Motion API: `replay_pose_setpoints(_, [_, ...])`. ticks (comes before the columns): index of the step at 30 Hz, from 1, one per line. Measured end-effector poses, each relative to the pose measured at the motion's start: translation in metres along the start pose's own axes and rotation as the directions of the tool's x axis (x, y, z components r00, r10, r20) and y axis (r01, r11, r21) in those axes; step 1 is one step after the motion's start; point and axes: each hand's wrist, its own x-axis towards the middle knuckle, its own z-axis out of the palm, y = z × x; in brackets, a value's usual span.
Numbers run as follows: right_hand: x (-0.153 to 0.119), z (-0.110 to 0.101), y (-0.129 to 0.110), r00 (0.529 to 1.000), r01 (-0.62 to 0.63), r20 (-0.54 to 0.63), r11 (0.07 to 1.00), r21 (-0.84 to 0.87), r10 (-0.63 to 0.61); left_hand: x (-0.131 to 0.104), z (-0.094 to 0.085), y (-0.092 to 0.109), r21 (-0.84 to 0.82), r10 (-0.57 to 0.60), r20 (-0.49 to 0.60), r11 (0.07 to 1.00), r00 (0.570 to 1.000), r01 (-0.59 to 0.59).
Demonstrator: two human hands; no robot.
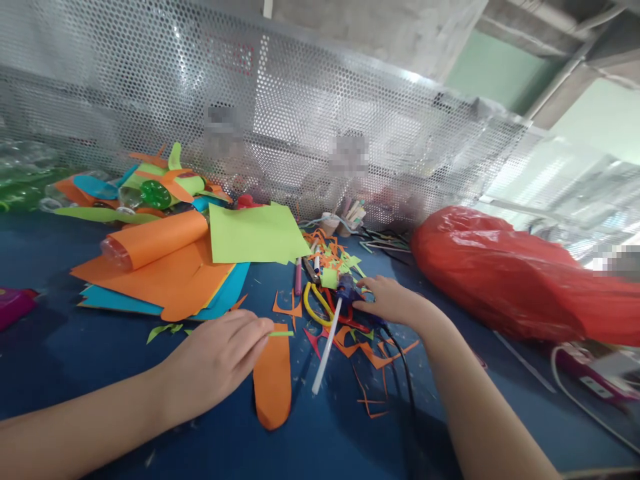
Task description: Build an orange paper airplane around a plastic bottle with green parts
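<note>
My left hand (220, 357) is closed, pinching a thin green paper strip (283, 333) between thumb and fingers. The strip lies across the top end of a long orange paper piece (273, 390) with a rounded near end. My right hand (393, 301) has its fingers apart at a blue hot glue gun (345, 288); whether the fingertips touch it is unclear. From the gun a white glue stick (327, 350) points toward me, and a black cord runs to the right. Beside the gun lie yellow-handled scissors (315, 310), partly covered.
Orange and blue paper sheets (145, 283) and a green sheet (257, 233) lie at left, before plastic bottles and paper shapes. Paper scraps (375, 353) surround the gun. A large red plastic bag (500, 273) fills the right. A perforated metal screen (310, 113) stands behind the blue table.
</note>
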Motion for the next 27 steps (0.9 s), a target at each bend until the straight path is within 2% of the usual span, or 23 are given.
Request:
replay_pose_setpoints(3, [-0.007,-0.008,-0.023,0.987,0.085,-0.142,0.995,0.050,-0.077,0.003,-0.002,-0.003,-0.047,-0.057,-0.034,0.997,0.998,0.056])
replay_pose_setpoints(5, [-0.015,-0.010,-0.047,0.914,0.303,-0.350,0.918,0.256,-0.204,0.005,-0.002,-0.005,-0.082,-0.090,-0.043,0.993,0.995,0.086])
replay_pose_setpoints(7, [-0.022,-0.006,-0.072,0.825,0.518,-0.465,0.760,0.393,-0.322,0.006,-0.002,-0.007,-0.132,-0.139,-0.029,0.982,0.990,0.134])
replay_pose_setpoints(9, [-0.028,0.002,-0.091,0.767,0.639,-0.467,0.599,0.483,-0.441,0.007,0.000,-0.009,-0.177,-0.192,0.007,0.966,0.981,0.190])
replay_pose_setpoints(10, [-0.029,0.007,-0.097,0.749,0.662,-0.461,0.564,0.493,-0.476,0.007,0.000,-0.010,-0.190,-0.212,0.027,0.958,0.977,0.214])
replay_pose_setpoints(14, [-0.026,0.024,-0.105,0.699,0.711,-0.488,0.582,0.395,-0.523,0.006,0.003,-0.015,-0.215,-0.244,0.071,0.943,0.967,0.254])
replay_pose_setpoints(17, [-0.021,0.030,-0.103,0.695,0.711,-0.485,0.603,0.360,-0.530,0.005,0.005,-0.017,-0.244,-0.248,0.128,0.931,0.960,0.273])
replay_pose_setpoints(19, [-0.018,0.032,-0.103,0.713,0.693,-0.464,0.624,0.360,-0.525,0.005,0.006,-0.018,-0.254,-0.264,0.168,0.919,0.950,0.300])
replay_pose_setpoints(24, [-0.013,0.035,-0.103,0.776,0.618,-0.421,0.700,0.357,-0.470,0.008,0.006,-0.022,-0.236,-0.353,0.111,0.899,0.929,0.369])
replay_pose_setpoints(27, [-0.010,0.037,-0.101,0.791,0.602,-0.385,0.714,0.357,-0.475,0.010,0.005,-0.027,-0.225,-0.330,0.098,0.912,0.939,0.344])
